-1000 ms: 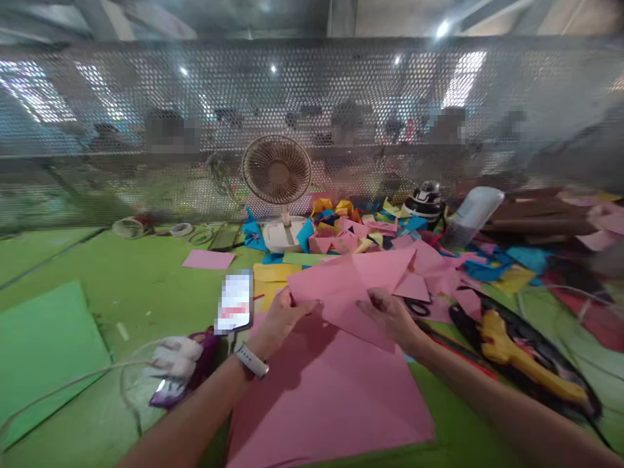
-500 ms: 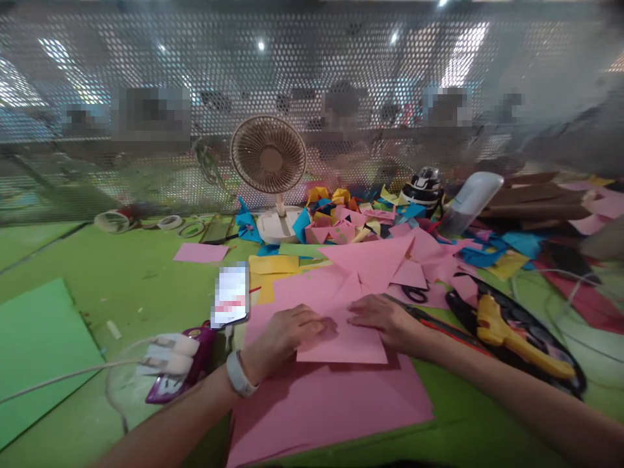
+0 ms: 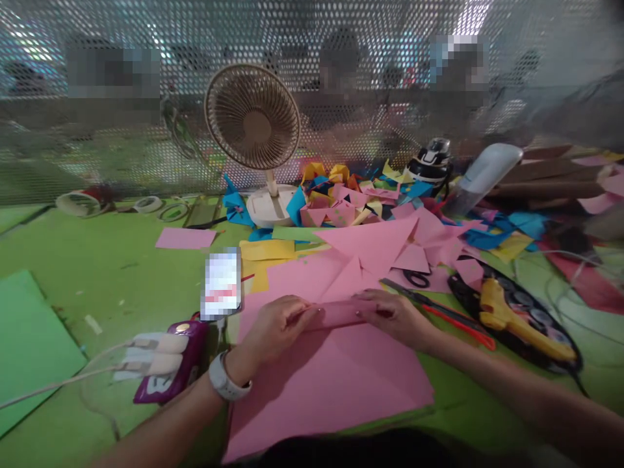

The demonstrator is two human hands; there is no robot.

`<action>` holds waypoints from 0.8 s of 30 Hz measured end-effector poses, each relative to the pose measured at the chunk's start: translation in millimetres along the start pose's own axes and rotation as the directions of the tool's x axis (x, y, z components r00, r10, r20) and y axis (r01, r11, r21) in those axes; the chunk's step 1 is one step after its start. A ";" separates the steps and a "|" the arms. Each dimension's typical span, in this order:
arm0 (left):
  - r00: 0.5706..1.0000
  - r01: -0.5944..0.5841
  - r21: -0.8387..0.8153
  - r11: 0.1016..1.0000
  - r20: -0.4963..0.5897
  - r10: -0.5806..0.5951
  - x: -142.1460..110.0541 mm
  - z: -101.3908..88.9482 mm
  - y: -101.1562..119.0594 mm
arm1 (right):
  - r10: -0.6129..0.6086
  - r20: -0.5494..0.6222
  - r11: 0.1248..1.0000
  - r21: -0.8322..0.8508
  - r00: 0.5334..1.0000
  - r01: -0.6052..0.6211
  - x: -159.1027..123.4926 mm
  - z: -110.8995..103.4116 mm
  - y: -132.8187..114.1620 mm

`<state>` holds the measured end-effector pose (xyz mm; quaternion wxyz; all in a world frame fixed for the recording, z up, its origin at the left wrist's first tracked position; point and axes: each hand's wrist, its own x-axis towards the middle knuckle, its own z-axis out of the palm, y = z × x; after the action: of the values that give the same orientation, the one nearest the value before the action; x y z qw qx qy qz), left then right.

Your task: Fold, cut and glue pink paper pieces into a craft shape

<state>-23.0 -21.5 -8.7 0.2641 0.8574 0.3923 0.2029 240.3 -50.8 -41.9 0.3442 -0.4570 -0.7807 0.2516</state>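
A pink sheet of paper (image 3: 338, 315), now a narrow folded strip, is pinched at its two ends. My left hand (image 3: 280, 325) closes on its left end, thumb along the near edge, and a pale band circles that wrist. At the right end my right hand (image 3: 394, 318) grips the same paper between thumb and fingers. Beneath lie larger pink sheets (image 3: 322, 403), spread on the green table. Just beyond my hands, folded pink paper pieces (image 3: 370, 244) lie overlapping. The underside of the held paper is hidden.
To the left are a phone (image 3: 221, 283) and a purple power strip (image 3: 178, 361) with cables. Right of my hands lie scissors (image 3: 416, 278), a red-and-black cutter-like tool (image 3: 458, 322) and a yellow glue gun (image 3: 517, 318) on a black tray. A fan (image 3: 253, 120) stands behind, before a perforated screen.
The pink paper lay flatter under both hands; its near edge has been lifted and folded away into a strip. My fingers now pinch its ends. The camera view has tilted down.
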 end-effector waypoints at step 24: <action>0.949 -0.289 0.425 0.858 0.248 0.197 -18.6 25.2 12.4 | -0.098 -0.005 0.853 -0.515 0.995 0.082 -8.0 3.4 -15.5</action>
<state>-13.3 -50.3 -23.4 0.0646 0.9537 0.2893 0.0517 232.1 -65.2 -35.5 0.2329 -0.4991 -0.8346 0.0106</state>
